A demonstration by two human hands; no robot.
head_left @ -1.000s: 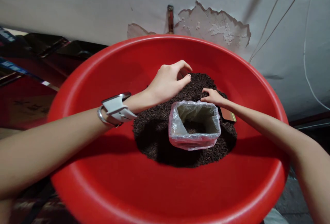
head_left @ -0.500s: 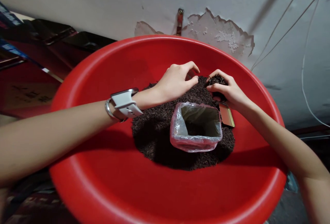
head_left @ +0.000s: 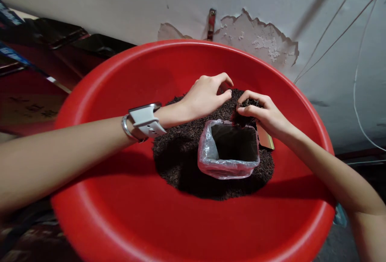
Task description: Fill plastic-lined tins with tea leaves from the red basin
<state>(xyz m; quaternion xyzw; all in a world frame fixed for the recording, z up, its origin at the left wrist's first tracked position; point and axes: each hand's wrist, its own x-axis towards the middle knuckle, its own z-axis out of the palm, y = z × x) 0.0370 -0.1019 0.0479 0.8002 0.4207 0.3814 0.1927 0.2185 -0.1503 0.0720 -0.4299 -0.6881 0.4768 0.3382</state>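
Note:
A big red plastic basin (head_left: 126,197) holds a heap of dark loose tea leaves (head_left: 177,161). In the heap stands a square container lined with a clear plastic bag (head_left: 208,155), its mouth open. My right hand (head_left: 265,115) is closed on a handful of tea leaves right over the container's far rim. My left hand (head_left: 206,95), with a white watch on the wrist, rests curled on the heap behind the container, fingers pinched into the leaves.
A small gold-coloured flat piece (head_left: 265,137) lies on the heap under my right wrist. Behind the basin is a grey wall with peeling paint (head_left: 256,36) and thin wires (head_left: 358,64). Dark trays and red boxes (head_left: 45,52) sit at the left.
My right hand scooped tea leaves from the heap, lifted them and has now brought them down over the container's far edge. My left hand has stayed in place on the heap.

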